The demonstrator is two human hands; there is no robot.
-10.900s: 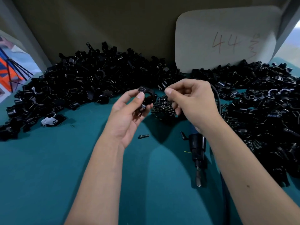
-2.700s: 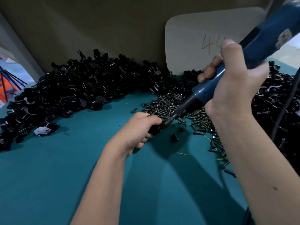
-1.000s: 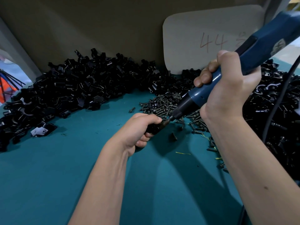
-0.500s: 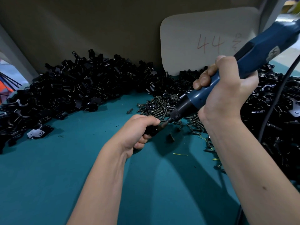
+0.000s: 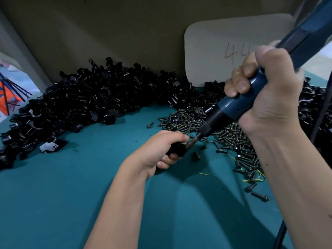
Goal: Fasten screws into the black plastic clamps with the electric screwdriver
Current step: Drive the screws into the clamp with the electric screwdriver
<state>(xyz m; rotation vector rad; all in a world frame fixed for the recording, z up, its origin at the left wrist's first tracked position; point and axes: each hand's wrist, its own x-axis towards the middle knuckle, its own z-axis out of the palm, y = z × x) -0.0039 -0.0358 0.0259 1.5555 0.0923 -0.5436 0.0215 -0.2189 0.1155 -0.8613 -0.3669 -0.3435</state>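
My left hand [image 5: 158,150] grips a black plastic clamp [image 5: 177,149] low over the teal table [image 5: 71,194]; most of the clamp is hidden by my fingers. My right hand [image 5: 265,97] holds the blue electric screwdriver [image 5: 233,110] tilted down to the left, its bit tip [image 5: 191,143] pressed against the clamp. A heap of dark screws [image 5: 224,139] lies just behind and to the right of the clamp.
A big pile of black clamps [image 5: 80,105] runs along the back left, and more clamps [image 5: 312,112] sit at the right. A grey card [image 5: 215,51] marked 44 leans on the back wall. The screwdriver's cord [image 5: 321,114] hangs at the right. One loose clamp piece [image 5: 196,156] lies near my left hand.
Both hands hold the same grip, the bit staying on the clamp. The view has shifted slightly, so the screwdriver sits a little higher and further right in frame.
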